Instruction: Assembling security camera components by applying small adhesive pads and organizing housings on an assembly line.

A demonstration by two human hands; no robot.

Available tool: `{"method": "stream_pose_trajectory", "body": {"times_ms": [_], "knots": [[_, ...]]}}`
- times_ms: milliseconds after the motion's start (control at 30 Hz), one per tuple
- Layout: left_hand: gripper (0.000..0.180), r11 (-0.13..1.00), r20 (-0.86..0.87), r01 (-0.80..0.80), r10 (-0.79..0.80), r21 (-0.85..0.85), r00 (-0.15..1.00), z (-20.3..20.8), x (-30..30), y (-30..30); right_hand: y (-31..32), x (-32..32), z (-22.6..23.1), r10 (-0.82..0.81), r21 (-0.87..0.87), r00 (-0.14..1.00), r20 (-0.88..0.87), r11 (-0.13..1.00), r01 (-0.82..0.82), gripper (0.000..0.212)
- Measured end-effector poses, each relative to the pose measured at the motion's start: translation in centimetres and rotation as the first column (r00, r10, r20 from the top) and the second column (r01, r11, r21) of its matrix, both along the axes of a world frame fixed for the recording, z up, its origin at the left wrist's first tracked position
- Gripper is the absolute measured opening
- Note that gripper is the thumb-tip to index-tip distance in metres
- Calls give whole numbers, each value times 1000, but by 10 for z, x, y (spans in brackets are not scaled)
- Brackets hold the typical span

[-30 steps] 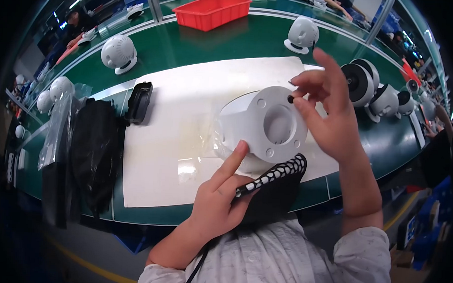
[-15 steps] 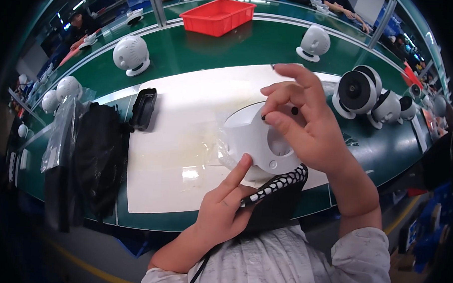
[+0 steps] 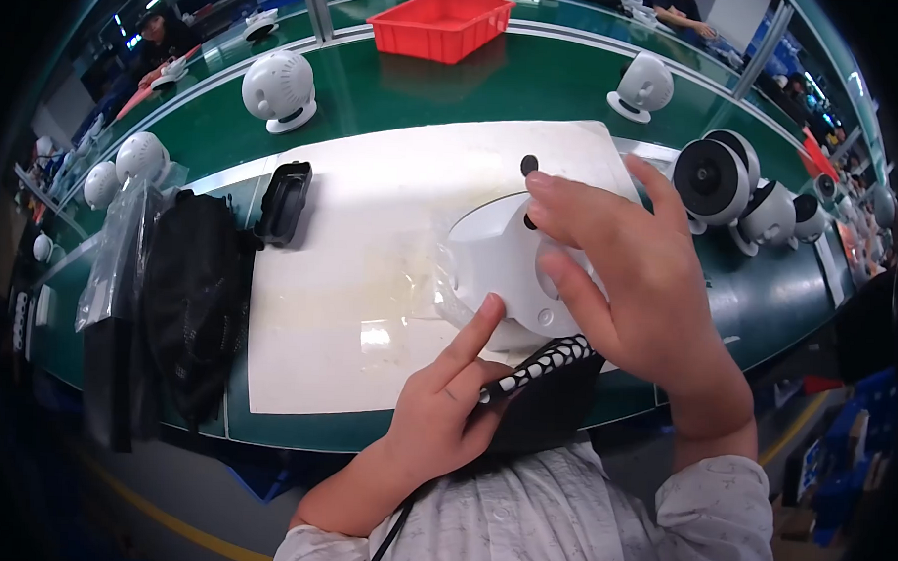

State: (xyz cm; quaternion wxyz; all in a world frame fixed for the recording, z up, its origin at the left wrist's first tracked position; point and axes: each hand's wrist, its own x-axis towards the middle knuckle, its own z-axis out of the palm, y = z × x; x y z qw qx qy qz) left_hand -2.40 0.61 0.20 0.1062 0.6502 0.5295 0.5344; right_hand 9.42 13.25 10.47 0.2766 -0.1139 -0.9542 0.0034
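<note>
A white rounded plastic housing (image 3: 491,254) with a hollow in its face rests on clear plastic film on the white board. My left hand (image 3: 443,409) lays its straight index finger on the housing's near-left edge. Its other fingers grip a black sheet of round pads (image 3: 540,371) whose edge shows rows of white circles. Above the housing my right hand (image 3: 637,267) has its thumb and fingers apart, covering the right part. One round black pad (image 3: 529,166) shows at its fingertips; another black pad (image 3: 530,222) lies on the housing beneath the fingers.
A white board (image 3: 350,277) covers the green table. A black tray (image 3: 286,204), black bag (image 3: 191,301) and clear bags (image 3: 124,244) lie left. White round fans (image 3: 278,87) stand behind and at right (image 3: 712,181). A red bin (image 3: 441,28) stands at the back. People work beyond.
My right hand has opened from a pinch on a small black pad and come down over the housing, hiding more of it. My left hand stays nearly still.
</note>
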Motion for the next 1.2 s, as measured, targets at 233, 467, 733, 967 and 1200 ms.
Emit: {"method": "stream_pose_trajectory", "body": {"times_ms": [233, 467, 733, 967, 1200], "knots": [[19, 999, 36, -37, 36, 32, 999, 1, 2, 3, 0, 21, -29, -12, -205, 962, -274, 978, -47, 9], [17, 992, -32, -76, 80, 104, 996, 2, 1, 7, -12, 19, -43, -19, -466, 988, -150, 883, -54, 4], [19, 993, -6, -58, 59, 100, 998, 0, 2, 6, -12, 19, -46, -33, -516, 964, -265, 849, -113, 3], [18, 990, -12, -92, 93, 107, 996, 3, 1, 6, -34, 32, -25, -124, 42, 985, 120, 992, 120, 21], [17, 985, -13, -89, 91, 146, 996, 1, 0, 9, -38, 27, -38, 17, -76, 999, -47, 997, -21, 19]]}}
